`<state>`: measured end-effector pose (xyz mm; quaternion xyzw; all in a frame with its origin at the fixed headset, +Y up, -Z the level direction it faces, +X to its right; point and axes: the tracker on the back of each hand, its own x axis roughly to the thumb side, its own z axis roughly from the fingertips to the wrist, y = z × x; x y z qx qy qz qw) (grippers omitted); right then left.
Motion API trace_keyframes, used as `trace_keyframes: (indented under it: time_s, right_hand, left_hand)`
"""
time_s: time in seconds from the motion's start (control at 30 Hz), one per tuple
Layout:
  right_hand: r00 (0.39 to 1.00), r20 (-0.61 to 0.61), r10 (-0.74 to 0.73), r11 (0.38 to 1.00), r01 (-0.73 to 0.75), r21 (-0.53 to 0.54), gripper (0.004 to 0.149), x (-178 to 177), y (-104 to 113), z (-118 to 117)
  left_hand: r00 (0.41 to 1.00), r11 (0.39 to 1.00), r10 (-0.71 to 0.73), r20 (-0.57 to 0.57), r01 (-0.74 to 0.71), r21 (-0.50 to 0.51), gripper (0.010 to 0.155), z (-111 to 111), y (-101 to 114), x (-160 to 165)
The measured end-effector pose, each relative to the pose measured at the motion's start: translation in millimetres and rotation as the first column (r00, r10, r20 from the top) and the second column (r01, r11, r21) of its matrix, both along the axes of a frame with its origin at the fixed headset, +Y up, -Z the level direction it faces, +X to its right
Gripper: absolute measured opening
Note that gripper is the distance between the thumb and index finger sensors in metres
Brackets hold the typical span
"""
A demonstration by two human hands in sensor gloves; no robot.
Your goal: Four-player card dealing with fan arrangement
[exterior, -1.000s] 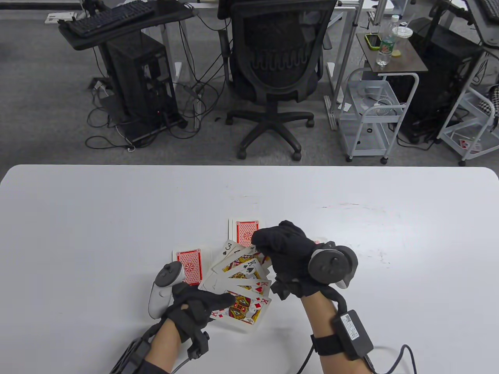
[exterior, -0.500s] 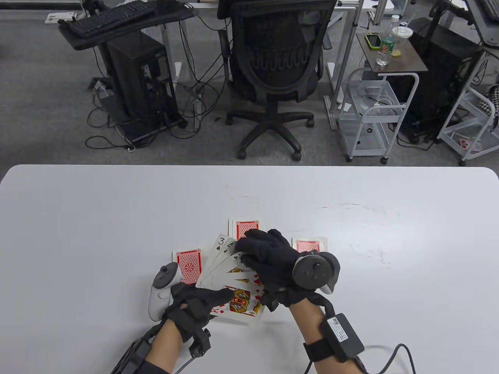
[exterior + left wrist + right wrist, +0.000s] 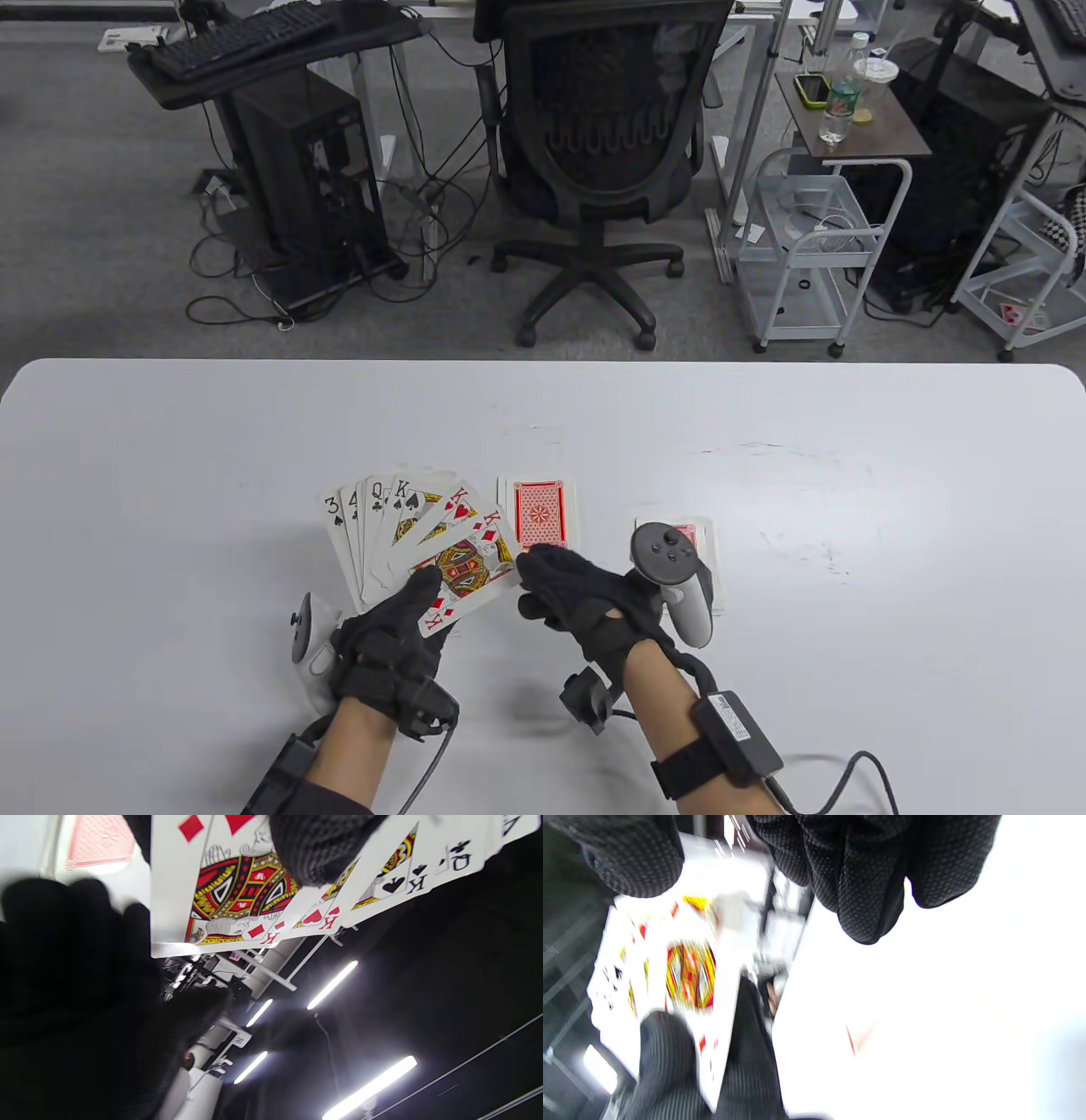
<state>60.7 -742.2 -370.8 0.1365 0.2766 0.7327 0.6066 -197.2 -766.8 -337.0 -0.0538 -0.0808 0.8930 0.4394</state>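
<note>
My left hand [image 3: 407, 615] holds a face-up fan of cards [image 3: 407, 531] lifted off the white table [image 3: 170, 475], its thumb lying on the front king of diamonds. The fan shows a 3, an ace, a queen and three kings. In the left wrist view the thumb [image 3: 322, 844] presses that king in the fan [image 3: 237, 895]. My right hand [image 3: 547, 590] hovers just right of the fan, fingers loosely curled, holding nothing. One face-down red-backed card [image 3: 540, 514] lies beyond my right hand. Another face-down card [image 3: 706, 552] is partly hidden by the right tracker [image 3: 674, 577].
An office chair [image 3: 594, 153] stands past the table's far edge. Desks with computers and a white trolley [image 3: 806, 255] stand on the grey floor. The left tracker [image 3: 310, 654] hangs at my left hand's outer side.
My left hand has lifted the fan and swung it left and upright, spread wider. My right hand has let go of the cards and drawn back to the right. The left face-down card is now hidden.
</note>
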Motion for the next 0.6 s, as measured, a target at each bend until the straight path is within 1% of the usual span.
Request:
trace_keyframes:
  time_s: [0.03, 0.07, 0.13, 0.17, 0.2, 0.27, 0.33, 0.4, 0.47, 0.5, 0.6]
  right_hand:
    - [0.999, -0.019, -0.041, 0.999, 0.041, -0.011, 0.084, -6, -1, 0]
    - [0.997, -0.007, -0.075, 0.997, 0.075, -0.007, 0.079, -10, -2, 1]
    - [0.982, 0.054, -0.181, 0.983, 0.181, -0.003, 0.068, -15, -2, 2]
    - [0.963, 0.094, -0.252, 0.968, 0.252, 0.014, 0.064, -15, 0, 2]
    - [0.957, 0.109, -0.268, 0.963, 0.266, 0.03, 0.061, -14, 1, 1]
    - [0.956, 0.12, -0.267, 0.958, 0.251, 0.137, 0.057, -7, 10, -2]
    - [0.96, 0.103, -0.26, 0.945, 0.231, 0.23, 0.058, 0, 17, -4]
    - [0.951, 0.099, -0.294, 0.93, 0.26, 0.26, 0.06, 3, 22, -5]
    - [0.935, 0.084, -0.343, 0.912, 0.311, 0.266, 0.062, 5, 24, -6]
    - [0.932, 0.085, -0.352, 0.91, 0.32, 0.262, 0.062, 6, 25, -6]
    - [0.935, 0.121, -0.333, 0.914, 0.289, 0.283, 0.049, 12, 29, -5]
  left_hand:
    - [1.0, 1.0, 0.014, 0.008, -0.014, 0.006, 0.055, 1, 0, 2]
    - [1.0, 1.0, 0.021, 0.02, -0.021, 0.015, 0.055, 1, 0, 5]
    - [0.998, 0.999, 0.04, 0.042, -0.041, 0.026, 0.055, 3, 0, 11]
    - [0.997, 0.998, 0.051, 0.065, -0.053, 0.027, 0.055, 3, 1, 16]
    - [0.996, 0.999, 0.037, 0.083, -0.04, 0.027, 0.054, 3, 2, 18]
    - [0.986, 0.996, -0.083, 0.144, 0.079, 0.029, 0.054, 3, 2, 25]
    - [0.968, 0.99, -0.143, 0.207, 0.139, 0.033, 0.052, 3, -1, 34]
    - [0.941, 0.985, -0.167, 0.296, 0.169, 0.022, 0.052, 3, -4, 44]
    - [0.908, 0.974, -0.219, 0.357, 0.223, 0.029, 0.052, 4, -7, 53]
    - [0.899, 0.97, -0.236, 0.368, 0.24, 0.034, 0.052, 4, -9, 56]
    - [0.887, 0.965, -0.245, 0.392, 0.261, 0.013, 0.051, 4, -11, 59]
